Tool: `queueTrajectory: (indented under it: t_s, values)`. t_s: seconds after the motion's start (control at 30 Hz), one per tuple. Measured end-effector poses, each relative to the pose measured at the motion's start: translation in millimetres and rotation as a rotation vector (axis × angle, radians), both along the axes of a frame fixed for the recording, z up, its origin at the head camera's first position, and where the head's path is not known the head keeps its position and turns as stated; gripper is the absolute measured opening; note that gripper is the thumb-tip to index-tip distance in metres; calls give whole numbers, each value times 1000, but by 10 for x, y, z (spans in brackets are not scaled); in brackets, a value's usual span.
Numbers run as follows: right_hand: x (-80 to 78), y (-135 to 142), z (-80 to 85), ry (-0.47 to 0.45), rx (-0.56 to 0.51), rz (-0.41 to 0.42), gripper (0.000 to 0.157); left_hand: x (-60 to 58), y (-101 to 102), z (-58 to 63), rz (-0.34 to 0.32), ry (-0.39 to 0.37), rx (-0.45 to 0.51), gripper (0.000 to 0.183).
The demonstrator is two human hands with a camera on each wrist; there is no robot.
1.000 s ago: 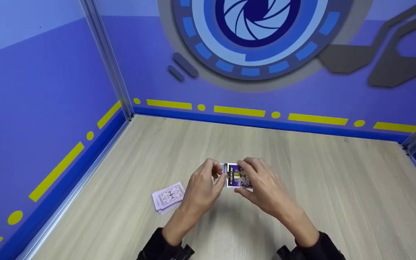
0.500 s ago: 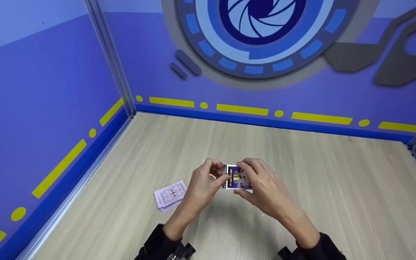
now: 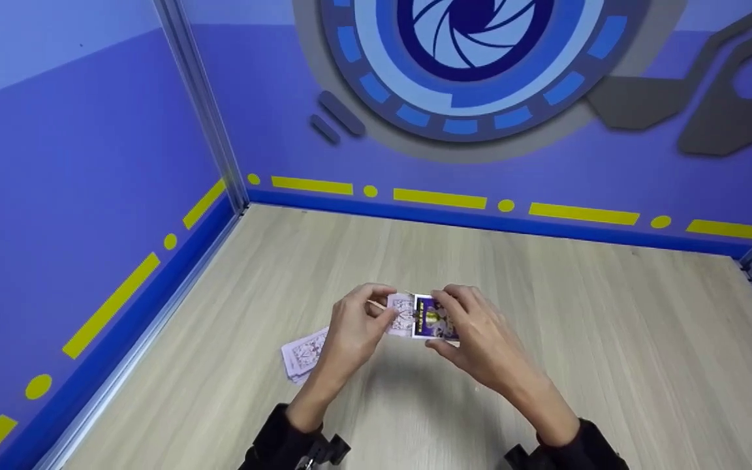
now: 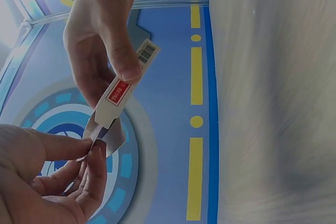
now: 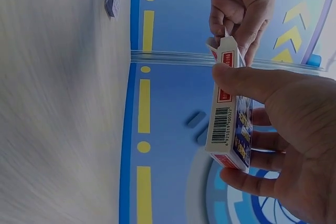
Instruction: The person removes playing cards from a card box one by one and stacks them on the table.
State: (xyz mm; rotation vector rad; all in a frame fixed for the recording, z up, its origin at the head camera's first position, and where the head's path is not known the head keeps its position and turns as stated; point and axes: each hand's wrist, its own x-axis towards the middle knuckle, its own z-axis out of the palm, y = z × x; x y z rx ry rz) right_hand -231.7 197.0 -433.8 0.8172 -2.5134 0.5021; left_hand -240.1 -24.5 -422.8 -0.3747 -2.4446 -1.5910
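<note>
your two forearms come in from the near side, slanting toward each other, with dark sleeves [image 3: 281, 438] at the wrists. your left hand [image 3: 354, 326] is turned palm inward, thumb on the near side and index finger on the far side; the tips nearly meet, pinching patterned playing cards [image 3: 401, 316] that stick partway out of the left end of the playing-card box [image 3: 431, 320]. how many cards are in the pinch, you cannot tell. your right hand [image 3: 484, 333] arches over the box and grips it by its narrow edges, thumb along the near one, fingers at the far one, spread only as wide as the box. the box is up off the wooden table [image 3: 578, 307], between your hands, its barcode side facing near. a stack of playing cards [image 3: 300, 356] lies on the table to the left, partly hidden by your left forearm.
</note>
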Motion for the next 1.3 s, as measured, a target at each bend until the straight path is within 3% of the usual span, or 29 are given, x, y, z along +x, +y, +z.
queueTrajectory:
  t_s: [0.23, 0.47, 0.7, 0.8, 0.9, 1.0, 1.13, 1.3]
  values:
    - [7, -24, -8, -4, 12, 3, 75, 0, -4, 4, -32, -22, -9, 24]
    - [-17, -6, 7, -8, 7, -4, 75, -9, -65, 46, -77, 51, -29, 32]
    - [-17, 4, 2, 5, 12, 9, 75, 14, -192, 109, -168, 101, -217, 36]
    - [-12, -5, -5, 3, 11, 11, 74, 45, -217, 124, -193, 88, -348, 51]
    - [-3, -19, -15, -3, 14, 14, 74, 66, -216, 107, -174, 156, -524, 70]
    - [8, -34, -25, -18, 18, 17, 73, 72, -206, 81, -145, 260, -661, 73]
    - [8, -35, -31, -47, 23, 14, 72, 81, -226, 85, -141, 311, -729, 74]
    - [-21, 13, -14, -63, 17, -21, 73, 89, -371, 171, -130, 243, -714, 76]
